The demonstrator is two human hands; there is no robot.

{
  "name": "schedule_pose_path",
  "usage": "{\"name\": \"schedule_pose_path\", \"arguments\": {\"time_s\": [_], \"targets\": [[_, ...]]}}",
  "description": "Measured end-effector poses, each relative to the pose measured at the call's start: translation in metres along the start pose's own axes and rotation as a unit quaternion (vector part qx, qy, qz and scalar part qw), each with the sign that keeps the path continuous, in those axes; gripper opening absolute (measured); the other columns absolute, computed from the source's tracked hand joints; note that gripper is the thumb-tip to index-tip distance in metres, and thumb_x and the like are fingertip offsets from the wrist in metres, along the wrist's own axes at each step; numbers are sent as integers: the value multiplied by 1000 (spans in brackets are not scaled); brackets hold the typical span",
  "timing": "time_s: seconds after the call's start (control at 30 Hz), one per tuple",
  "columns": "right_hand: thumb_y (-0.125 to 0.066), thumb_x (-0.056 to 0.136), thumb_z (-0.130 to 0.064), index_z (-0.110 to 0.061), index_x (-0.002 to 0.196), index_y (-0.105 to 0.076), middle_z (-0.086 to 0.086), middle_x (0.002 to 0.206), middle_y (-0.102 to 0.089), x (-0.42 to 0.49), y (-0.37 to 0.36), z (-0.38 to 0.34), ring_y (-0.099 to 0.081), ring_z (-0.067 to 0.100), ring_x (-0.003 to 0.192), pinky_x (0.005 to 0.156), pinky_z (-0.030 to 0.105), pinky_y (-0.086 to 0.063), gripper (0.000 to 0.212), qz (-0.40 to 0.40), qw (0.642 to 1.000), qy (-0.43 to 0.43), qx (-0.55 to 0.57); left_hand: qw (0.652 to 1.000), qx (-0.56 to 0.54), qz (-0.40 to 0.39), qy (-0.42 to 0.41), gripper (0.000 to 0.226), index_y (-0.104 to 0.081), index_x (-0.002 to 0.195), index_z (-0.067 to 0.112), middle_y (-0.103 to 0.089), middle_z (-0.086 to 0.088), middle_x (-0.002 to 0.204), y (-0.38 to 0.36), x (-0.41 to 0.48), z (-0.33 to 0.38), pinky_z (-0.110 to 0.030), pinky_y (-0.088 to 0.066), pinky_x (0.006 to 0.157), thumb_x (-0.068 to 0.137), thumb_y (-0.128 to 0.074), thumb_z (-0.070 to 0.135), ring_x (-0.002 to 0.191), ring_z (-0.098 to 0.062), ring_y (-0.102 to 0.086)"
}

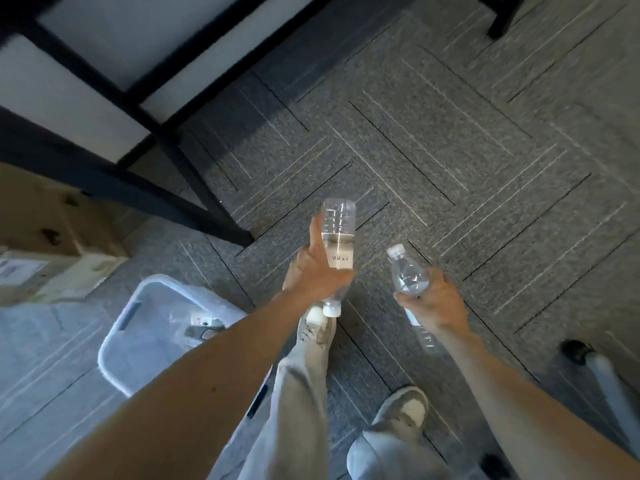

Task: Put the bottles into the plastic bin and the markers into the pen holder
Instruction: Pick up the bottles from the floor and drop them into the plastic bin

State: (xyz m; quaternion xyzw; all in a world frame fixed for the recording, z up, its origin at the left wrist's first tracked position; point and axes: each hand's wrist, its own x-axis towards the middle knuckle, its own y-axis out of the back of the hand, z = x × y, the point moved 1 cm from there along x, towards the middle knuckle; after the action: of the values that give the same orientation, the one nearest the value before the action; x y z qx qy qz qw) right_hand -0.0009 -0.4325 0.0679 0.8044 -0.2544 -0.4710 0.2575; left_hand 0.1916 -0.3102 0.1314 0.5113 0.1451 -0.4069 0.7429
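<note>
Left hand: the left hand (320, 268) is wrapped around a clear water bottle (337, 237) held above the carpet, at 12 o'clock from the left shoe.
Left bottle axis: runs 12 to 6, base far, white cap (330, 309) nearest the person; part-filled.
Right hand: the right hand (433, 301) grips a second clear bottle (410, 277) at mid-body.
Right bottle axis: cap (395, 251) toward 11 o'clock, base toward 5, partly hidden behind the hand.
Plastic bin: translucent bin (114, 344) on the carpet at 9 o'clock from the left hand; forearm covers its near side.
Bin contents: blurred, something clear inside.
Surroundings: cardboard boxes (52, 237) at 10 o'clock; black frame legs (207, 199) beyond; chair caster (576, 351) at 3 o'clock.
</note>
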Motion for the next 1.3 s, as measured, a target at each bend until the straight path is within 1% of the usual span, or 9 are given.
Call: {"name": "schedule_pose_path", "arguments": {"time_s": [0.07,0.2,0.37,0.63,0.8,0.97,1.07,1.2,1.3], "targets": [[-77,76,-50,-16,124,-46,10,119,-57,-27,19,-32,-60,27,96,74,33,-50,66,-10,999,24,-18,999,-31,6,16,121,14,150,46,-66,-7,113,26,-42,-9,-49,-56,88,72,-78,35,99,-34,-67],[-81,75,-47,-16,128,-48,8,124,-57,-84,33,-97,-57,22,93,76,32,-46,69,-37,996,76,-7,992,-105,43,49,114,3,147,50,-69,-3,100,78,-118,-39,-49,-59,79,66,-75,28,86,-28,-69],[-80,73,-50,-23,124,-48,5,118,-61,-143,5,-164,-60,20,89,71,33,-46,66,-98,988,120,-18,974,-158,118,108,108,-1,149,43,-66,-4,97,125,-187,-117,-30,-50,59,72,-75,22,75,-20,-65],[-79,74,-50,-21,129,-48,0,116,-62,-196,-73,-204,-56,17,93,76,33,-44,69,-129,971,187,-72,945,-194,155,212,109,1,154,24,-60,-4,91,113,-213,-257,-39,-51,76,77,-76,26,87,-32,-64],[-77,76,-51,-19,135,-47,-2,127,-57,-216,-121,-209,-55,18,105,80,31,-41,73,-138,961,220,-92,932,-237,144,232,110,0,155,21,-61,-11,111,87,-206,-309,-35,-42,76,80,-79,35,99,-33,-61],[-74,77,-55,-19,135,-50,2,130,-60,-236,-172,-225,-60,25,113,82,32,-42,73,-150,955,227,-116,944,-228,119,208,99,-16,155,20,-58,-13,122,73,-230,-344,-33,-46,83,80,-81,31,117,-37,-60],[-72,78,-56,-16,134,-51,5,130,-61,-250,-205,-245,-57,27,117,81,33,-41,73,-160,952,231,-123,937,-232,120,230,90,-28,152,23,-59,-16,130,80,-256,-372,-40,-53,90,80,-80,34,112,-36,-62],[-70,78,-59,-14,138,-48,8,134,-60,-261,-239,-272,-55,29,122,92,40,-45,78,-163,950,228,-138,935,-230,143,229,72,-39,147,22,-59,-3,108,102,-282,-398,-30,-50,76,85,-74,33,92,-24,-61],[-68,77,-62,-16,142,-44,7,135,-59,-267,-247,-288,-54,30,124,96,43,-47,84,-171,944,239,-150,933,-232,158,224,65,-45,143,21,-60,-7,114,124,-292,-405,-31,-51,74,85,-73,34,87,-24,-61]]}}
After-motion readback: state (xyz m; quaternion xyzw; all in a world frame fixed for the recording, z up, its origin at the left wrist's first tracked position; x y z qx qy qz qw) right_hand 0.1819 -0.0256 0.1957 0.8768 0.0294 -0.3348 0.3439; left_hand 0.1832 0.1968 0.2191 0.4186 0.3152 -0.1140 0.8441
